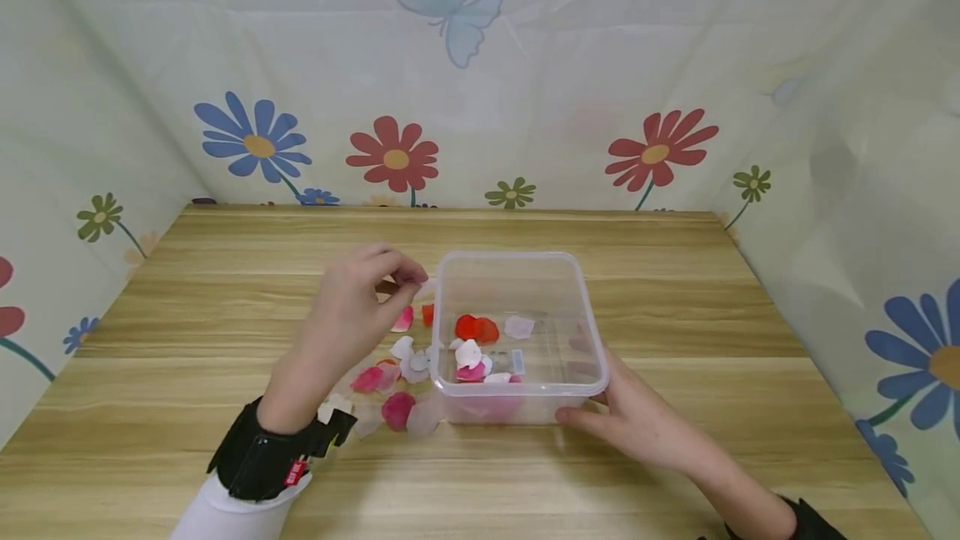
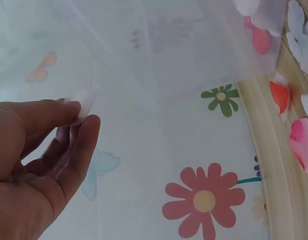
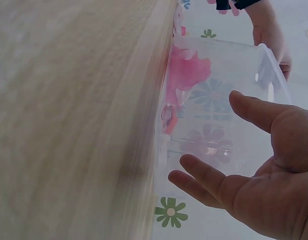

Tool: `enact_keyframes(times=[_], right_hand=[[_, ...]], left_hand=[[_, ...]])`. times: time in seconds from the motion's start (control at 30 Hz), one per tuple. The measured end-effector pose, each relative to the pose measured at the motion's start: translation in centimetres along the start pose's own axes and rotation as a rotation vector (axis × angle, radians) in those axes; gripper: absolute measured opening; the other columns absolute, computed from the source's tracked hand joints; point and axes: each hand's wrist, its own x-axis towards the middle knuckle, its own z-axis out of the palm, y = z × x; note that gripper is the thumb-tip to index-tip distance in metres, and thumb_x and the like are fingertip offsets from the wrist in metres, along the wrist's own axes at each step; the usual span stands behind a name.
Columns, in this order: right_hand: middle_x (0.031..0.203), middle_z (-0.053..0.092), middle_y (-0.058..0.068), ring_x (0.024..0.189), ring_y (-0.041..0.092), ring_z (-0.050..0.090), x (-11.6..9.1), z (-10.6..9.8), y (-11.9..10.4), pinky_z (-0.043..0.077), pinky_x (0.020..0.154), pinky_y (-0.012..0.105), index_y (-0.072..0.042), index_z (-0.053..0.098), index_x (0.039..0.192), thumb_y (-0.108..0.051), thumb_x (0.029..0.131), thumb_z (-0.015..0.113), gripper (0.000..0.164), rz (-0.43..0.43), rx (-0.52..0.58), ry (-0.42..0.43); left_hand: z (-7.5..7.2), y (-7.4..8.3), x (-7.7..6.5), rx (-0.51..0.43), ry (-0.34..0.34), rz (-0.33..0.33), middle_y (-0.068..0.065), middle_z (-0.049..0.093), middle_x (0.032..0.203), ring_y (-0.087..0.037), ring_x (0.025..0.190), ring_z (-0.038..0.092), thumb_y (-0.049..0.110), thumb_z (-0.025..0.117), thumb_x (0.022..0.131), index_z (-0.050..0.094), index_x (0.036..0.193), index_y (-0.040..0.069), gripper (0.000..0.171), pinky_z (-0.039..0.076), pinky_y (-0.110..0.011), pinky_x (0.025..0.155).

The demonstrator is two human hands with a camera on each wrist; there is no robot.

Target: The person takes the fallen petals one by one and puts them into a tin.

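A clear plastic box (image 1: pixel 558 390) stands on the table with red, pink and white petals inside. My left hand (image 1: pixel 352 307) is raised just left of its rim, pinching a pale petal (image 2: pixel 84 106) between thumb and fingertips. Against the box's right front corner lies my right hand (image 1: pixel 626 407), its thumb at the front and its fingers along the side. In the right wrist view the fingers (image 3: pixel 204 177) look spread and fairly straight; whether every fingertip touches the wall is hard to tell. Inside the box, a red petal (image 1: pixel 467 327) and a white petal (image 1: pixel 519 327) lie on the bottom.
Loose petals lie left of the box, among them a dark pink petal (image 1: pixel 398 411) and a white petal (image 1: pixel 402 347). Some sit partly under my left forearm. The wooden table (image 1: pixel 660 273) ends at a flower-printed curtain (image 1: pixel 555 107) at the back and sides.
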Motion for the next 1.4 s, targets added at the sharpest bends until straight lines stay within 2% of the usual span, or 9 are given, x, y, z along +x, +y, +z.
enact_keyframes(times=[0.2,0.33,0.43,0.6,0.8,0.9,1.03,1.23,1.4], right_hand=[[0.144,0.047,0.026,0.122,0.037,0.059,0.0,0.0,0.0,0.051,0.098,0.041,-0.01,0.017,0.161,-0.008,0.088,0.082,0.097,0.004,-0.007,0.002],[0.142,0.047,0.025,0.12,0.036,0.06,0.0,0.0,0.0,0.052,0.097,0.04,-0.009,0.018,0.161,-0.008,0.088,0.082,0.097,0.003,-0.004,0.0],[0.144,0.046,0.025,0.122,0.038,0.059,0.0,0.0,0.0,0.051,0.098,0.04,-0.01,0.016,0.162,-0.009,0.089,0.081,0.098,0.001,-0.003,-0.002],[0.144,0.046,0.025,0.123,0.039,0.058,0.0,0.0,0.0,0.05,0.099,0.041,-0.011,0.016,0.162,-0.008,0.089,0.081,0.098,-0.004,0.004,-0.004],[0.142,0.047,0.026,0.121,0.04,0.059,0.0,0.0,0.0,0.051,0.098,0.041,-0.009,0.019,0.16,-0.006,0.088,0.081,0.095,-0.005,0.021,-0.006],[0.143,0.047,0.025,0.123,0.039,0.058,0.0,0.0,0.0,0.051,0.099,0.041,-0.009,0.02,0.16,-0.007,0.088,0.081,0.095,-0.003,0.004,-0.001],[0.145,0.047,0.024,0.124,0.038,0.057,0.0,0.0,0.0,0.05,0.1,0.039,-0.012,0.019,0.161,-0.009,0.088,0.082,0.096,-0.002,-0.015,0.001],[0.142,0.048,0.023,0.121,0.038,0.059,0.0,-0.1,0.0,0.052,0.098,0.036,-0.012,0.02,0.16,-0.009,0.089,0.082,0.095,-0.008,0.001,-0.004],[0.142,0.048,0.023,0.121,0.038,0.059,0.0,-0.1,0.1,0.052,0.098,0.037,-0.012,0.02,0.16,-0.009,0.089,0.082,0.094,-0.012,0.006,-0.007]], left_hand=[[1.2,1.3,-0.2,-0.11,-0.068,0.187,0.0,0.068,0.094,-0.011,0.086,0.068,-0.006,0.083,0.082,0.075,0.096,0.005,0.019,0.059,-0.026,0.078],[2.0,1.7,-0.4,-0.163,-0.131,0.262,0.001,0.066,0.097,-0.01,0.086,0.065,-0.006,0.081,0.084,0.075,0.097,0.005,0.019,0.057,-0.024,0.078],[2.4,1.8,-0.5,-0.169,-0.167,0.29,-0.001,0.065,0.097,-0.01,0.085,0.064,-0.006,0.08,0.084,0.074,0.096,0.004,0.017,0.058,-0.024,0.077],[2.7,1.7,-0.6,-0.163,-0.228,0.287,-0.001,0.065,0.1,-0.011,0.088,0.065,-0.005,0.08,0.085,0.073,0.1,0.004,0.019,0.057,-0.024,0.078],[2.6,1.6,-0.6,-0.154,-0.247,0.288,0.0,0.065,0.106,-0.012,0.092,0.064,-0.001,0.081,0.086,0.071,0.106,0.006,0.023,0.056,-0.022,0.08],[2.5,1.6,-0.5,-0.163,-0.237,0.271,0.0,0.065,0.109,-0.013,0.097,0.063,0.0,0.078,0.089,0.07,0.11,0.006,0.024,0.056,-0.026,0.084],[2.0,1.2,-0.4,-0.151,-0.198,0.201,0.0,0.064,0.111,-0.015,0.101,0.061,0.002,0.077,0.091,0.069,0.113,0.007,0.024,0.056,-0.034,0.088],[1.2,0.3,-0.3,-0.06,-0.138,0.087,-0.006,0.067,0.108,-0.023,0.098,0.064,0.0,0.075,0.091,0.069,0.112,0.003,0.022,0.058,-0.041,0.087],[0.4,-0.7,-0.4,0.038,-0.2,-0.033,-0.008,0.067,0.107,-0.027,0.096,0.063,0.001,0.074,0.091,0.069,0.111,0.003,0.021,0.058,-0.041,0.084]])
